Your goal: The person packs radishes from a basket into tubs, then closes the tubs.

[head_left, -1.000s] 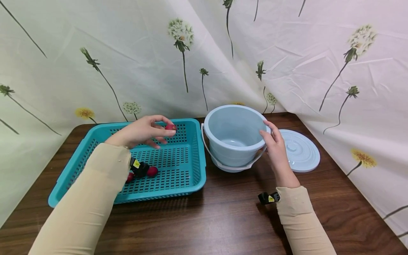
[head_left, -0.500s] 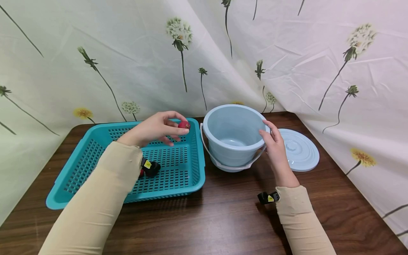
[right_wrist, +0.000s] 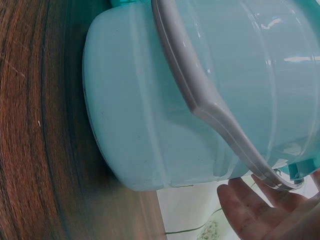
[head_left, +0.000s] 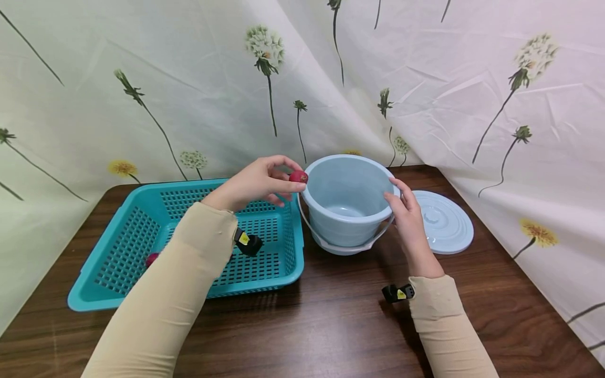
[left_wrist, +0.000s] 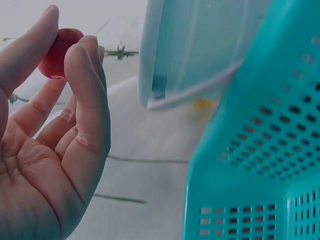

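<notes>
In the head view my left hand (head_left: 260, 184) pinches a small round red fruit (head_left: 299, 177) between thumb and fingertips. It is beside the left rim of a light blue bucket (head_left: 345, 231), above the right end of a turquoise basket (head_left: 295, 262). The left wrist view shows the fruit (left_wrist: 59, 54), dark red with a few specks, at the fingertips. My right hand (head_left: 407, 215) grips the bucket's right rim. In the right wrist view its fingers (right_wrist: 245, 205) are against the bucket near the handle joint. The bucket stands upright, its inside bare where it shows.
Another red fruit (head_left: 152, 259) lies in the basket's left part; my left forearm hides much of the basket. The bucket's handle (head_left: 347, 250) hangs down in front. A light blue lid (head_left: 444, 223) lies to the right on the wooden table (head_left: 331, 325). A flower-print cloth (head_left: 302, 79) hangs behind.
My left hand has carried the red fruit rightward from over the basket to the bucket's left rim. The right hand has stayed on the bucket.
</notes>
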The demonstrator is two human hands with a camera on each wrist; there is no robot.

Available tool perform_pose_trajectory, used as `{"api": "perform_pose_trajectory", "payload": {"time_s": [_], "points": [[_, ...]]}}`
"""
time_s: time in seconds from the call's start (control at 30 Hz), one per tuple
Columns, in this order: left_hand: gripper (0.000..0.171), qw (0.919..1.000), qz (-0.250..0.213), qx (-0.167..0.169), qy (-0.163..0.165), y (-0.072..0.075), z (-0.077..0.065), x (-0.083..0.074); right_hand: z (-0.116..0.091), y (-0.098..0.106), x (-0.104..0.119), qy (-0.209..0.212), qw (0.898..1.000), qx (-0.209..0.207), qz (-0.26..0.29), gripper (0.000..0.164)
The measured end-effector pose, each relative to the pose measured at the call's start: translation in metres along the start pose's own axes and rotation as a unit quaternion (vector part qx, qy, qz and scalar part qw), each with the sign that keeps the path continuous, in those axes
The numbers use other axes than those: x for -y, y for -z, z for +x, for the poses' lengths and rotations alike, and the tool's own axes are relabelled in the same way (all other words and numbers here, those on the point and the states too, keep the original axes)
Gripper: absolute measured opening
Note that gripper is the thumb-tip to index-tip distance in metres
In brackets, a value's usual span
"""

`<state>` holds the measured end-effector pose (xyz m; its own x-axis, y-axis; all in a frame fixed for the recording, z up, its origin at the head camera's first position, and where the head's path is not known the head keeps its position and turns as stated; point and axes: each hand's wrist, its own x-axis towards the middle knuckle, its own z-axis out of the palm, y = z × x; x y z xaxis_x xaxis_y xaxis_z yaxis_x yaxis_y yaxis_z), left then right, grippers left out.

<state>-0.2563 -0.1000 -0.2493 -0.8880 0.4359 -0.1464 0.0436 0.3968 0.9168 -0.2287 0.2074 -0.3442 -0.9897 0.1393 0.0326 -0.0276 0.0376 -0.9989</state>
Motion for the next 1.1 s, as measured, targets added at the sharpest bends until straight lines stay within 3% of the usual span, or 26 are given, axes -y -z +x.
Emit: {"api": "perform_pose_trajectory", "payload": {"time_s": [0.2, 0.57, 0.87, 1.1], "points": [[0.042, 0.9990, -0.045, 0.002, -0.007, -0.015, 0.008, -0.007, 0.000, -0.001, 0.000, 0.000, 1.000, 0.000, 0.003, 0.049], [0.044, 0.9969, -0.077, 0.001, -0.017, -0.040, 0.024, -0.014, 0.000, -0.001, 0.001, -0.003, 1.000, 0.001, 0.005, 0.049], [0.044, 0.9949, -0.100, -0.006, -0.007, -0.057, 0.034, -0.014, 0.001, -0.001, 0.000, 0.001, 1.000, 0.001, 0.007, 0.049], [0.044, 0.9936, -0.110, -0.019, 0.017, -0.063, 0.039, -0.010, 0.001, -0.001, 0.000, 0.002, 1.000, 0.003, 0.005, 0.050]]}}
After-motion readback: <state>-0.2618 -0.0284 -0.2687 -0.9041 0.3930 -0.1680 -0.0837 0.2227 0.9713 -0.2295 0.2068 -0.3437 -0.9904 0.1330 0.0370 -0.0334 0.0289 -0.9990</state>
